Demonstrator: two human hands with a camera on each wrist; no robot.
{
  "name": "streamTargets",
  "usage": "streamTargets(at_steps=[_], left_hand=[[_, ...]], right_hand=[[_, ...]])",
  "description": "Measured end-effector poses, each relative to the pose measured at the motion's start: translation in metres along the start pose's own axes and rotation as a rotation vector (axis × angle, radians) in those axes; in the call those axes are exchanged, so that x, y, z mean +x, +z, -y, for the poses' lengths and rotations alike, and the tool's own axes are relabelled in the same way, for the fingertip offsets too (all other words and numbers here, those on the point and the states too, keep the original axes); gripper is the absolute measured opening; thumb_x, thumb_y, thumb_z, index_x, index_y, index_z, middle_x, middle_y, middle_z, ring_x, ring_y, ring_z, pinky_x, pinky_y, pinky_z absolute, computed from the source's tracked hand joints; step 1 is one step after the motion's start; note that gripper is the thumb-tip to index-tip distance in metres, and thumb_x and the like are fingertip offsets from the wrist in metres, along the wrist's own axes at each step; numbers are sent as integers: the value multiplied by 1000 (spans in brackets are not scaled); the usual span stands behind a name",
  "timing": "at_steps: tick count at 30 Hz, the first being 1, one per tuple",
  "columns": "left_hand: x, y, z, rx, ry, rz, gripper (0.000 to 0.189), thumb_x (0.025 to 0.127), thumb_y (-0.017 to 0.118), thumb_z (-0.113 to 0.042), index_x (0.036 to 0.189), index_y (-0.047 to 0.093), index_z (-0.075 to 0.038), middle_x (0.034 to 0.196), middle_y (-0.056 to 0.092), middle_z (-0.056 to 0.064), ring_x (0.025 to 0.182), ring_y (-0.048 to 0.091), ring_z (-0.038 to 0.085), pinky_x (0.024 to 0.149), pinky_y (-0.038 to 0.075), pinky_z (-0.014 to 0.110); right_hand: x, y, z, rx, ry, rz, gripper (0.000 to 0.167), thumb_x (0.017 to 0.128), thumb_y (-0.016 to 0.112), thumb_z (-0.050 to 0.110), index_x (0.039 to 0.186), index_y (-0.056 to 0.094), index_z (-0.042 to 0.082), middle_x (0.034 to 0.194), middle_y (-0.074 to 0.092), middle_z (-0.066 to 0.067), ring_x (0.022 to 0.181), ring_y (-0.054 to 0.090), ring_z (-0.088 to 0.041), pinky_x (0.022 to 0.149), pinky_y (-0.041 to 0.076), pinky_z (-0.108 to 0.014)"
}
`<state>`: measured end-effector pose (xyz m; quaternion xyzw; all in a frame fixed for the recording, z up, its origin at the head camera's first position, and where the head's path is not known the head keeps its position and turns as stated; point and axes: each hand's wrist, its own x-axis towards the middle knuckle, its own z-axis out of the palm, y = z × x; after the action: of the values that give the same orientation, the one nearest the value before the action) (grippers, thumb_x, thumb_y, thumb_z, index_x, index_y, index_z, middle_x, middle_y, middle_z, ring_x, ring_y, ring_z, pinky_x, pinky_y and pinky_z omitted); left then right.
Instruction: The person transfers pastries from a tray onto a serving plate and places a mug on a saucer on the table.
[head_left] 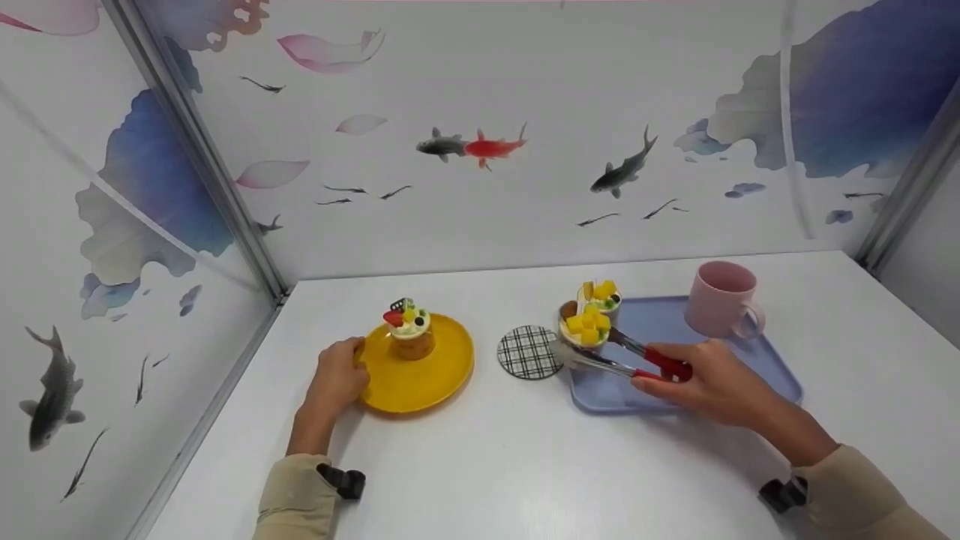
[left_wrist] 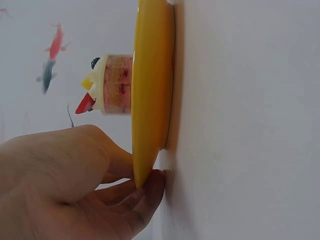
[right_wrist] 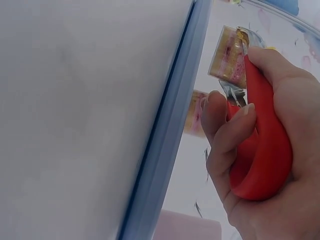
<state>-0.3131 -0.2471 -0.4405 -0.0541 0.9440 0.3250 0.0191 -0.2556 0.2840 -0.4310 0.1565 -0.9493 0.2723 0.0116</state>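
My left hand [head_left: 341, 379] pinches the near-left rim of a yellow plate [head_left: 435, 386], thumb above and fingers below in the left wrist view. On that plate stands a dessert cup [head_left: 412, 345] topped with cream, strawberry and dark berries. My right hand [head_left: 724, 382] grips red-handled metal tongs [right_wrist: 265, 150]. In the head view the tongs' spread tips flank a mango-topped dessert cup [head_left: 586, 330] at the left side of a blue tray [head_left: 637, 401]; whether they touch it I cannot tell. Just behind it is another fruit-topped cup [head_left: 606, 295], partly hidden.
A pink mug [head_left: 720, 300] stands at the tray's back right, its handle toward the right. Between plate and tray lies a round checked coaster [head_left: 529, 352]. White panels [head_left: 480, 217] painted with fish and petals enclose the back and sides of the white table [head_left: 480, 465].
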Motion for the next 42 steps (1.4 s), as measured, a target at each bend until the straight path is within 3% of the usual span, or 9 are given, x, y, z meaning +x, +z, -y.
streamTargets(at_steps=[9,28,42], left_hand=[[-1,1,3,20,35,-19,56,102,56,4,158,47,8,160,51,30,146,52,42,129,38,56],[1,1,3,-7,10,-4,59,103,57,4,160,43,7,163,48,29,145,52,40,130,38,56],[3,0,4,-2,18,0,59,102,56,6,160,44,8,163,48,29,147,51,41,130,37,56]], right_hand=[[11,11,9,13,-41,0,72,90,80,63,139,74,10,80,66,7,76,58,-15,56,47,-20],[30,30,33,37,-135,46,60,91,82,58,133,77,15,76,64,11,70,57,-11,54,45,-19],[43,44,50,102,-211,27,50,92,81,56,124,79,18,80,68,10,73,60,-12,57,51,-20]])
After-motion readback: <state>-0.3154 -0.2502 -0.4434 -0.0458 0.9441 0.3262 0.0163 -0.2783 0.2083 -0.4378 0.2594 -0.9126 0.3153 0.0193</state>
